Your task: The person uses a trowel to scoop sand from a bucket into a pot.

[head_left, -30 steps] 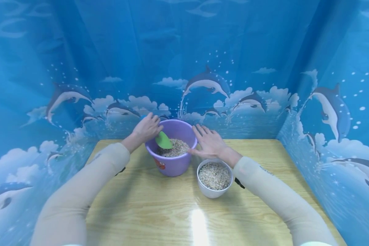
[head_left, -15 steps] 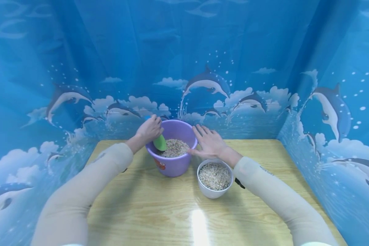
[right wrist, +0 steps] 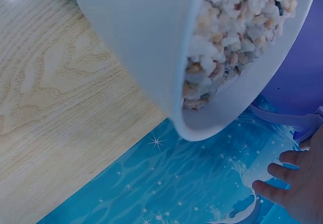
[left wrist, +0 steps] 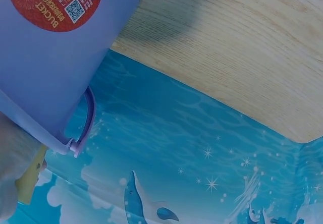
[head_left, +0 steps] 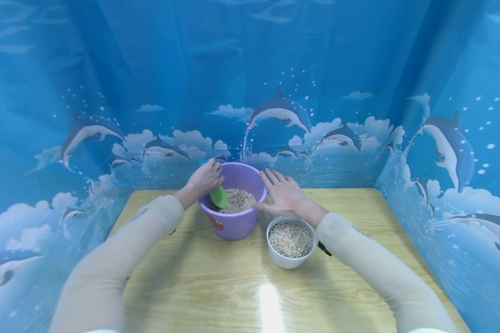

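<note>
My left hand (head_left: 206, 178) grips the handle of a green toy shovel (head_left: 219, 197) over the left rim of a purple bucket (head_left: 235, 227). The shovel's blade points down into the gravel (head_left: 240, 200) inside the bucket. Part of its handle (left wrist: 31, 176) sticks out beside the hand in the left wrist view. At the bucket's right rim lies my right hand (head_left: 284, 192), fingers straight and spread, thumb against the rim. Below that hand stands a white bowl (head_left: 284, 262) full of small pale gravel (right wrist: 234, 42).
Both containers stand towards the far side of a wooden table (head_left: 204, 277). A blue curtain (head_left: 216, 83) printed with dolphins encloses the back and both sides. The bucket's side handle (left wrist: 90, 115) hangs out near the table's edge.
My left hand has shifted slightly right and down, and the shovel has turned to a steeper angle, blade in the bucket. The right hand, bucket and bowl have stayed put.
</note>
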Demonstrator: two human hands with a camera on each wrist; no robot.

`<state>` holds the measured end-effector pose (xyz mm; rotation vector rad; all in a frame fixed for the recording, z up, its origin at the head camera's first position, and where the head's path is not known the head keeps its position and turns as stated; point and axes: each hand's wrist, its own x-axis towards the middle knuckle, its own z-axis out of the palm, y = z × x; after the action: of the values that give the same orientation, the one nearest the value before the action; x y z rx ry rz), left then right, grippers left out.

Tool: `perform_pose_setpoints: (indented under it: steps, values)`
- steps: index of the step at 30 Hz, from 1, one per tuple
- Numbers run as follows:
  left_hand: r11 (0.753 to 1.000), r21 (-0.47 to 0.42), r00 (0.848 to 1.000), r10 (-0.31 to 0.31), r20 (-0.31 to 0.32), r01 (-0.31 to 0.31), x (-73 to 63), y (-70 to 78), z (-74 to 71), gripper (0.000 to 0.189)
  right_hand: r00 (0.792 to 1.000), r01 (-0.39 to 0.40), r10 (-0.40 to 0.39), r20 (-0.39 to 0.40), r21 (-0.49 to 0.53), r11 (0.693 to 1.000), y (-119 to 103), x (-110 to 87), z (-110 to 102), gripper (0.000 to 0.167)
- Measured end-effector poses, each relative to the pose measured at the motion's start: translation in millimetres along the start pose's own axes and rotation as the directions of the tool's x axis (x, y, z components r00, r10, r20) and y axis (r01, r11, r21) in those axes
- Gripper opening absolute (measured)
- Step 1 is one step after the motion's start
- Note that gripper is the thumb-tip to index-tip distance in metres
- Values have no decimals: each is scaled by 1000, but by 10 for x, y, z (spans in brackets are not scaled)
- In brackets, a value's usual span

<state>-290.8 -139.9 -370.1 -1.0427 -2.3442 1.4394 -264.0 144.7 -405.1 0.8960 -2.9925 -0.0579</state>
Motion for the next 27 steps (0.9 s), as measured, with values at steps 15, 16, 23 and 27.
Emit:
perform_pose_setpoints:
  steps: [15,16,23,27]
  values:
    - [997,-72,999,30,13,-29,130,-1,78,36,1000,1,-1,-7,6,1000,1,8,13,115]
    - [997,-78,999,29,12,-28,137,-2,84,36,1000,2,-2,-7,3,1000,2,10,15,116]
    - [988,-149,999,36,-15,-38,186,12,99,35,1000,-3,3,-22,11,1000,-7,20,30,109]
    - [984,-170,999,42,-22,-45,210,23,100,35,1000,-1,1,-16,13,1000,-6,20,29,109]
